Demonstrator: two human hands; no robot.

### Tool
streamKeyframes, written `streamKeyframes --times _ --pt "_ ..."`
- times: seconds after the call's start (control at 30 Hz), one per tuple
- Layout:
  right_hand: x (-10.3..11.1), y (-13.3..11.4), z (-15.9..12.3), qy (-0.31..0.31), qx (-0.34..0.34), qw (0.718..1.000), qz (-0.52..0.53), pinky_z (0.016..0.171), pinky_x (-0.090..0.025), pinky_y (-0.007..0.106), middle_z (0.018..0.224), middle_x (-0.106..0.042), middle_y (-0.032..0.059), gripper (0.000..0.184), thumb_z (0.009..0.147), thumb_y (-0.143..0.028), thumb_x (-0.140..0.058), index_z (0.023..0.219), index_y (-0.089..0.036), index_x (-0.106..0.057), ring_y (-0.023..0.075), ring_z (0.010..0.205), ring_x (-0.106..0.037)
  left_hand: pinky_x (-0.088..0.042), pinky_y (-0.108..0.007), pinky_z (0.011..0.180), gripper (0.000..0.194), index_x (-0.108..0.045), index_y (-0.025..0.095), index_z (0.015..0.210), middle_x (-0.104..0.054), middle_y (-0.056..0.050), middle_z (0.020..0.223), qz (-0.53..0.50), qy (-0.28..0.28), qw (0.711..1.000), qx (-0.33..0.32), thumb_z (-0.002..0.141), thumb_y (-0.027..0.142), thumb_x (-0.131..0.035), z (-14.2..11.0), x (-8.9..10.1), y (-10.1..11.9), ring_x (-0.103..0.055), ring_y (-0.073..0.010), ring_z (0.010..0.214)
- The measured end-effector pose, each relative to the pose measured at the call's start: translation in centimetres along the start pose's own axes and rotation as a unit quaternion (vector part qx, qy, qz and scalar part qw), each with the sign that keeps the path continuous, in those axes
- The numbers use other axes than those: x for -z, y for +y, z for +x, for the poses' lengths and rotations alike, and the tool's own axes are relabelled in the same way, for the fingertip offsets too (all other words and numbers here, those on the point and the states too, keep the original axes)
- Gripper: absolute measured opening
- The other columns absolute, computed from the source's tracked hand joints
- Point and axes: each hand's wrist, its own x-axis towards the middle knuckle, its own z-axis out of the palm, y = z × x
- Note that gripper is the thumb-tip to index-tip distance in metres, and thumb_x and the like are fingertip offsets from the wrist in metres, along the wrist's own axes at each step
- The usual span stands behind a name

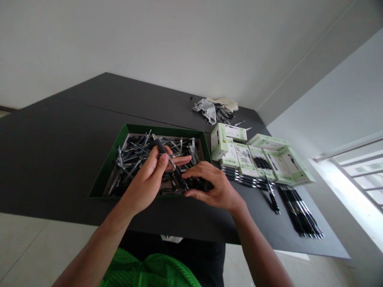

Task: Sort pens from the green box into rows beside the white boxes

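A black and silver pen (160, 145) slants across the space between my hands, its pointed tip up and to the left. My left hand (149, 173) pinches its barrel between thumb and fingers, with the other fingers stretched out beneath. At the pen's lower end, the thumb and fingers of my right hand (214, 184) close around it. Some dark pen parts show under the right palm, but whether that hand holds them I cannot tell. Below both hands stands a green box (103, 175) filled with loose pens and clear and black pen parts (131, 157).
Right of the box are green-and-white cartons (219, 141), one open carton (281, 159) with pens beside it, and stacked pens (248, 181). A single pen (273, 199) and a pen row (301, 213) lie farther right. Gloves (206, 109) and loose pens (223, 113) sit at the back.
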Motion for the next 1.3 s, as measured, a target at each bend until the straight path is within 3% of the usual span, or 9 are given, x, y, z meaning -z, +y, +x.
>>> streamKeyframes --times 0.27,0.43,0.63,0.77,0.9,1.0,1.1,1.17,1.3 --pt "0.4 -0.5 0.0 -0.025 -0.039 0.999 0.025 0.094 -0.058 0.041 0.128 -0.076 0.0099 0.051 0.097 -0.048 -0.078 0.140 -0.026 -0.063 0.0241 0.108 -0.073 -0.058 -0.029 0.092 0.032 -0.059 0.026 0.118 -0.068 -0.003 0.103 0.181 0.026 0.981 -0.061 0.112 0.053 -0.044 -0.4 0.3 0.4 -0.067 -0.0180 0.095" --pt "-0.6 -2.0 0.2 0.059 -0.101 0.993 0.010 0.094 -0.055 0.041 0.110 -0.080 0.0049 0.048 0.100 -0.044 -0.075 0.144 -0.028 -0.062 0.0234 0.101 -0.073 -0.059 -0.027 0.085 0.028 -0.059 0.026 0.116 -0.064 -0.003 0.101 0.157 0.004 0.985 -0.073 0.110 0.052 -0.051 -0.8 0.2 0.8 -0.064 -0.0174 0.089" --pt "-2.6 -4.2 -0.5 0.133 -0.151 0.970 -0.136 0.086 -0.048 0.042 0.110 -0.080 0.0058 0.027 0.104 -0.025 -0.067 0.131 -0.028 -0.071 0.0247 0.096 -0.068 -0.058 -0.036 0.105 0.018 -0.060 0.026 0.109 -0.071 -0.008 0.123 0.090 -0.100 0.989 -0.069 0.107 0.044 -0.060 -0.8 0.0 1.0 -0.070 -0.0230 0.118" --pt "-2.2 -5.4 -2.2 0.162 -0.183 0.950 -0.195 0.086 -0.044 0.044 0.096 -0.077 0.0049 0.007 0.103 -0.029 -0.071 0.109 -0.028 -0.075 0.0256 0.092 -0.064 -0.053 -0.038 0.115 0.007 -0.069 0.026 0.108 -0.071 -0.008 0.140 0.147 -0.155 0.970 -0.114 0.106 0.031 -0.064 -0.6 -0.1 1.7 -0.065 -0.0240 0.135" --pt "-1.7 -6.4 -4.1 0.092 -0.183 0.975 -0.083 0.085 -0.046 0.040 0.099 -0.075 0.0045 0.014 0.109 -0.035 -0.062 0.112 -0.025 -0.070 0.0225 0.092 -0.065 -0.049 -0.037 0.119 0.009 -0.074 0.030 0.103 -0.071 -0.003 0.143 0.212 -0.206 0.940 -0.172 0.105 0.026 -0.066 -0.7 -0.1 2.2 -0.063 -0.0227 0.137" --pt "-1.9 -7.0 -5.1 0.092 -0.190 0.977 -0.020 0.088 -0.047 0.037 0.104 -0.076 0.0044 0.019 0.113 -0.031 -0.053 0.117 -0.024 -0.070 0.0204 0.095 -0.066 -0.050 -0.037 0.118 0.016 -0.077 0.032 0.102 -0.072 -0.002 0.141 0.226 -0.242 0.925 -0.189 0.107 0.026 -0.063 -0.7 0.0 2.2 -0.063 -0.0222 0.137" --pt "-2.1 -7.6 -5.9 0.126 -0.215 0.968 -0.026 0.086 -0.051 0.034 0.104 -0.075 0.0039 0.015 0.110 -0.028 -0.059 0.117 -0.026 -0.072 0.0201 0.097 -0.067 -0.051 -0.038 0.118 0.018 -0.076 0.034 0.119 -0.072 -0.003 0.143 0.241 -0.257 0.920 -0.172 0.107 0.032 -0.062 -0.8 -0.1 2.0 -0.065 -0.0231 0.136" --pt "-1.7 -7.9 -6.7 0.169 -0.233 0.956 -0.061 0.086 -0.054 0.032 0.107 -0.074 0.0040 0.015 0.107 -0.026 -0.063 0.115 -0.027 -0.075 0.0195 0.099 -0.069 -0.051 -0.041 0.120 0.038 -0.066 0.035 0.141 -0.070 -0.005 0.147 0.255 -0.251 0.924 -0.135 0.103 0.041 -0.069 -0.9 -0.1 1.8 -0.065 -0.0259 0.137" --pt "0.0 -7.9 -10.5 0.289 -0.284 0.890 -0.208 0.081 -0.055 0.029 0.106 -0.075 0.0021 0.015 0.103 -0.023 -0.068 0.112 -0.028 -0.079 0.0175 0.093 -0.072 -0.050 -0.043 0.119 0.067 -0.041 0.037 0.163 -0.066 -0.006 0.153 0.269 -0.247 0.928 -0.072 0.103 0.053 -0.066 -1.2 0.1 1.5 -0.063 -0.0278 0.138"
